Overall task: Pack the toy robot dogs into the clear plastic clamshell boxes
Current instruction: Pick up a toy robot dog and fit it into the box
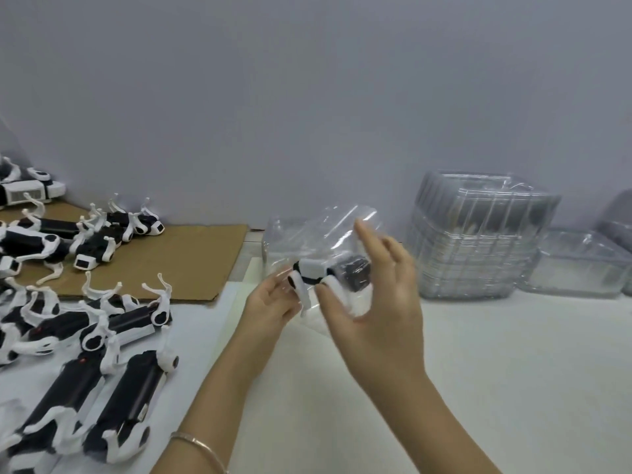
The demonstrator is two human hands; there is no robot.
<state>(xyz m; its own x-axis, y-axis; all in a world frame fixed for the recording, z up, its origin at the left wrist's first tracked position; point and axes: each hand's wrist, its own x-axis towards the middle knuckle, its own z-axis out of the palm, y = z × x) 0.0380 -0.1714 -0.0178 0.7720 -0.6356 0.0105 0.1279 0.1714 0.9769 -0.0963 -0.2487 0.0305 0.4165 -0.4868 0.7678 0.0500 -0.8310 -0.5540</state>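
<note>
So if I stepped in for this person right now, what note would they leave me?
Left hand pinches one toy dog, wrapped in clear film, above the table.
Right hand has fingers spread, thumb by the dog.
Clamshell stack stands to the right; loose dogs lie on the left.
No packed box visible.
Left to do: box this dog, then the rest.

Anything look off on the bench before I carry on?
Nothing damaged or spilled. The black-and-white toy robot dog between the left hand and right hand sits in a thin clear plastic bag, not one of the stacked clear clamshell boxes; the unpacked dogs lie jumbled, legs up.
</note>
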